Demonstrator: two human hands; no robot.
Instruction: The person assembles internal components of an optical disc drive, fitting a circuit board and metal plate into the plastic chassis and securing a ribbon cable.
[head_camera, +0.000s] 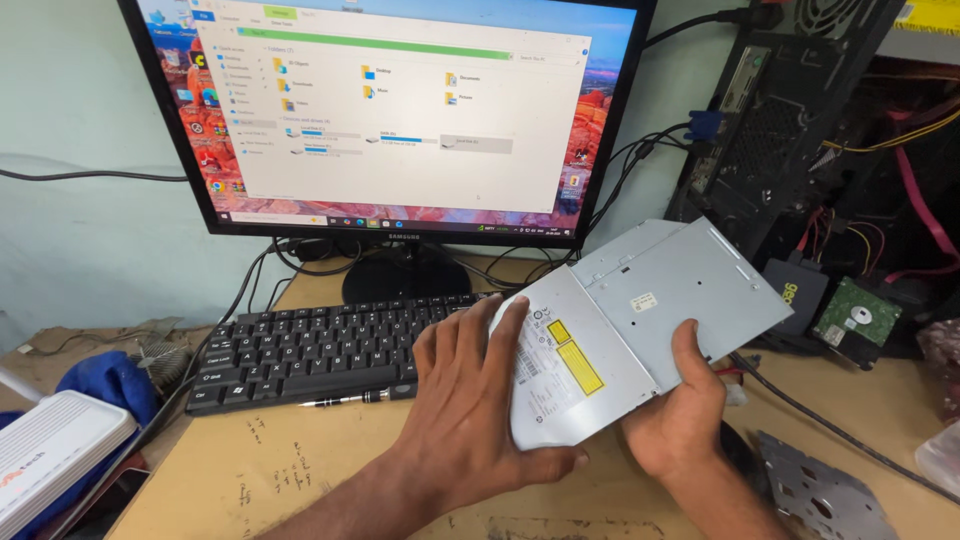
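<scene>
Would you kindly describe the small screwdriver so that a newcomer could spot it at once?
Start at the monitor and drop to the black keyboard on the wooden desk. The screwdriver lies along the keyboard's near edge, just off the left hand: thin, black-handled, the only pen-like tool there.

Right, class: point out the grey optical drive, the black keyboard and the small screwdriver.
Grey optical drive (640, 320), head view, bare metal top.
Black keyboard (310, 352), head view, middle keys.
Small screwdriver (345, 400), head view, shaft.

My left hand (465, 400) and right hand (680, 405) hold the flat grey metal optical drive (640, 320) above the wooden desk (300, 470) (black plastic keyboard (310, 352) left, black-framed flat monitor (390, 110) behind).
</scene>
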